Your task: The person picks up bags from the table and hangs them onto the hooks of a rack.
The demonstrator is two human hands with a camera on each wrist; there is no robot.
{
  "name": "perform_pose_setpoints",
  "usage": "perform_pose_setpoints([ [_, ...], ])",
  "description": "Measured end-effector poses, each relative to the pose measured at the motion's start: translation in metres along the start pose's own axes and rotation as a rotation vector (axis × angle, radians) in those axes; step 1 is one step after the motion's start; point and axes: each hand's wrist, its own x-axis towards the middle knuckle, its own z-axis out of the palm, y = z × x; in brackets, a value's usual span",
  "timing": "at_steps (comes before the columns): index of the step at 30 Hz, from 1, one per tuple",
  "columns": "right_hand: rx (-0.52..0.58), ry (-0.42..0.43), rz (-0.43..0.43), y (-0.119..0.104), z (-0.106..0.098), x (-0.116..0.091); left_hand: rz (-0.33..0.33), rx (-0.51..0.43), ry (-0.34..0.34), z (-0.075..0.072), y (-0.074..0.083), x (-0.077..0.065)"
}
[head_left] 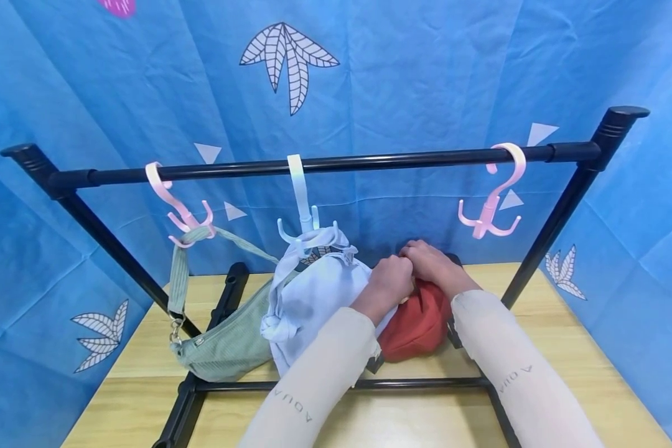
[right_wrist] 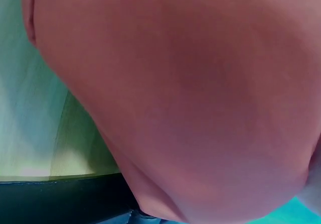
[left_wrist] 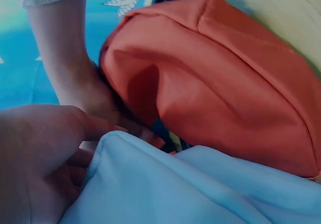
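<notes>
- The left hand [head_left: 394, 280] and the right hand [head_left: 432, 264] are meeting above the red bag [head_left: 417, 326], close beside the pale blue bag [head_left: 319, 292].
- The right hand is curling its fingers narrowly and, as it seems, is gripping the red bag at its upper edge.
- The left hand is also bending its fingers at the edge of the pale blue bag; whether it is pinching something, I cannot tell.
- The red bag is sitting low between the legs of the black frame, over the table [head_left: 560, 354].
- The pale blue bag is hanging from the blue hook [head_left: 299, 186], and the strap of the green bag [head_left: 232, 336] is looping over the left pink hook [head_left: 170, 199].
- The right pink hook [head_left: 490, 211] is hanging on the black rail [head_left: 392, 162], to the right of the hands.
- For good handling, in my judgement, the fingers should be taking only red cloth, because the blue folds are lying very near and could be caught.
- One hand should be steadying the soft body while the other is working, otherwise the bag may be twisting.
</notes>
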Motion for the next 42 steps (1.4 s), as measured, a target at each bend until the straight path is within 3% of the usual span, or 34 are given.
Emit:
perform_pose_setpoints([
  [9,-0.034,0.01,-0.058,0.004,0.0,0.004,-0.059,-0.026,-0.109,0.003,-0.006,0.014],
  [16,-0.009,-0.053,-0.019,0.003,-0.001,0.008,-0.081,-0.022,-0.19,0.007,-0.012,0.021],
  [23,-0.03,-0.1,0.011,0.002,0.006,0.006,-0.172,-0.099,-0.276,0.013,-0.01,0.018],
  [32,-0.082,-0.044,-0.027,0.004,0.009,0.008,-0.194,-0.1,-0.271,0.018,-0.009,0.024],
  [38,-0.057,-0.078,0.0,0.003,0.008,0.006,-0.209,-0.14,-0.279,0.019,-0.009,0.023],
  [42,-0.018,-0.111,0.04,0.002,0.008,0.005,-0.177,-0.131,-0.264,0.014,-0.007,0.02],
])
